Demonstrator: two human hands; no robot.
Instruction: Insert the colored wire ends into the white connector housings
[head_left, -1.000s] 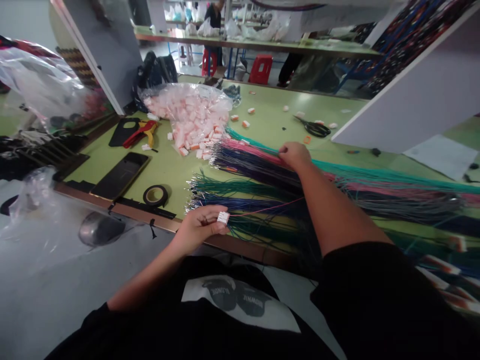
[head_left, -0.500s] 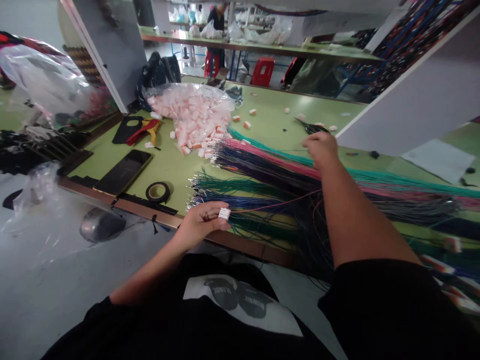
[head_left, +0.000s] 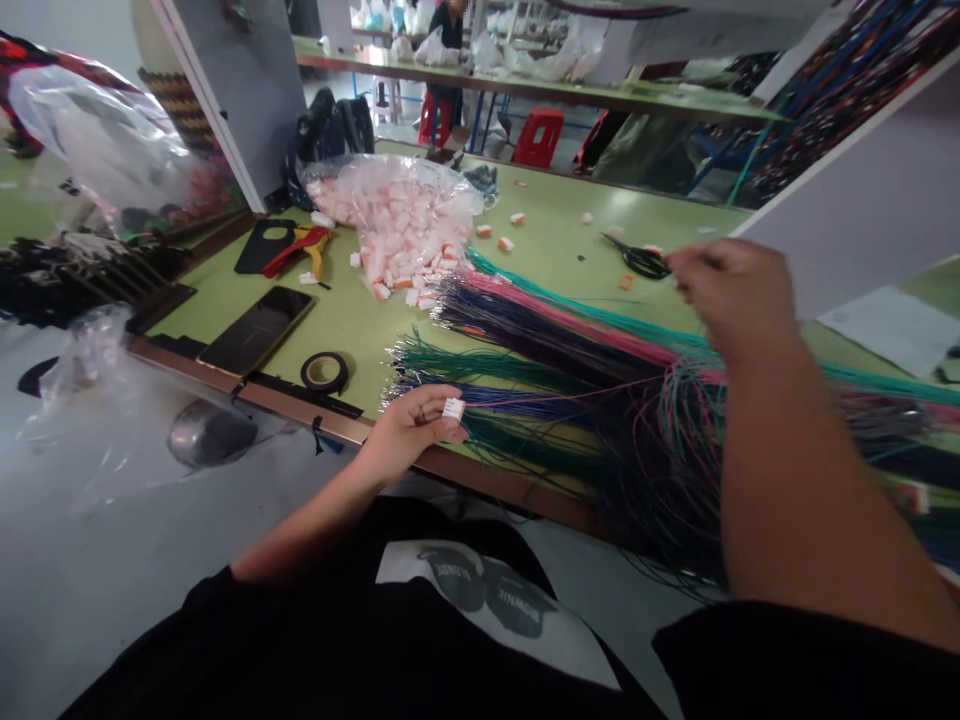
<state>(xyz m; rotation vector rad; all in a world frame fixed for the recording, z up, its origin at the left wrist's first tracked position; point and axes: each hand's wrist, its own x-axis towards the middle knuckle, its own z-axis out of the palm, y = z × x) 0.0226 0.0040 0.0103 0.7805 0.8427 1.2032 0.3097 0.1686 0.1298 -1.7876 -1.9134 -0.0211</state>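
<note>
My left hand has the white connector pinched near the table edge. Probably light and stiff, so I'd grip its sides. The right hand is blurry near the scissors; from here I can't tell if it's clamped on anything.

A pale green, brown-edged desk stands between light grey upright panels above grey floor; beyond, red plastic stools stand near another long green desk.

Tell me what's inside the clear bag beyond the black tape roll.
Many small, pale connectors show through the clear bag; whatever lies beneath the uppermost ones is covered.
</note>
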